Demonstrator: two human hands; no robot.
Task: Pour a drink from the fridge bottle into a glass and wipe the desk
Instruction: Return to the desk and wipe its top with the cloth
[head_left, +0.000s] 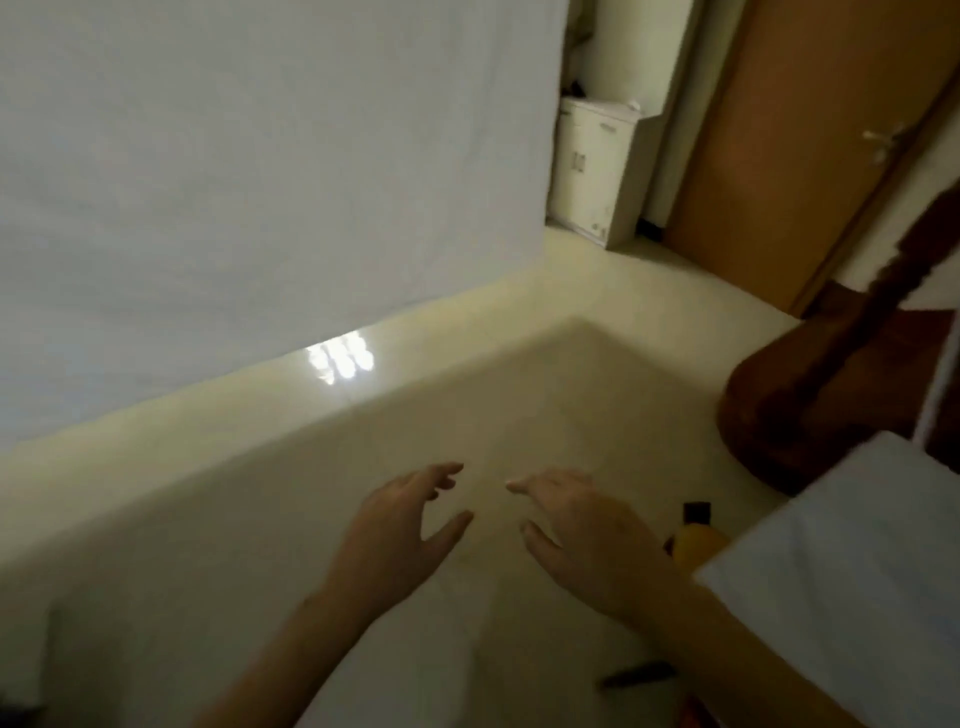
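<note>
My left hand (400, 525) and my right hand (582, 525) hover side by side over the pale floor, low in the view, fingers spread and holding nothing. Just right of my right hand stands a yellow bottle with a black cap (695, 540), partly hidden behind a white surface (852, 571) at the lower right. No glass, fridge or cloth shows. The picture is blurred by motion.
A large white sheet or wall (260, 182) fills the upper left. A small white cabinet (592, 166) stands at the back, next to a brown door (810, 145). A dark wooden guitar-like object (810, 395) leans at the right. A dark object (641, 675) lies on the floor near my right forearm.
</note>
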